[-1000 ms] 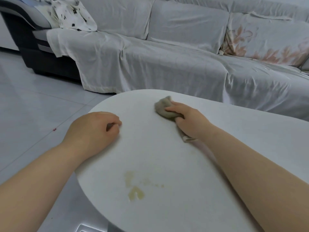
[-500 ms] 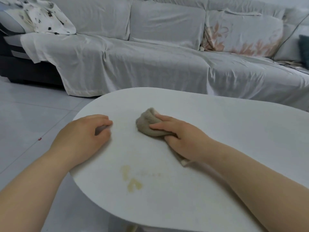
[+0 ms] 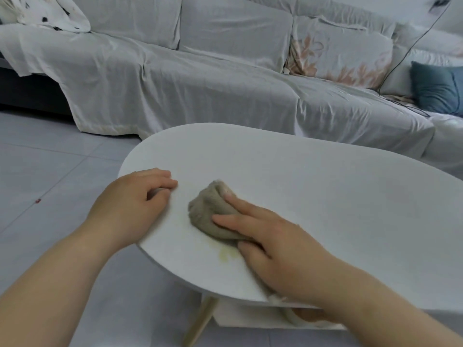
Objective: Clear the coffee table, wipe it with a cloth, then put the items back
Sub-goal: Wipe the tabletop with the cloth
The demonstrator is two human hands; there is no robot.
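A white oval coffee table fills the middle of the head view. A bunched grey-brown cloth lies on its near left part. My right hand presses on the cloth with straight fingers, and a tail of the cloth runs under my palm to the near edge. A yellowish stain shows on the tabletop just in front of the cloth, partly covered by it. My left hand rests on the table's left edge with its fingers curled, holding nothing.
A long sofa under a pale cover runs behind the table, with a floral cushion and a teal cushion at the right. Grey tiled floor lies to the left. A wooden table leg shows below the near edge.
My right hand has dragged the cloth toward me and leftward onto the stain, which is now mostly covered. My left hand stays on the table's left edge.
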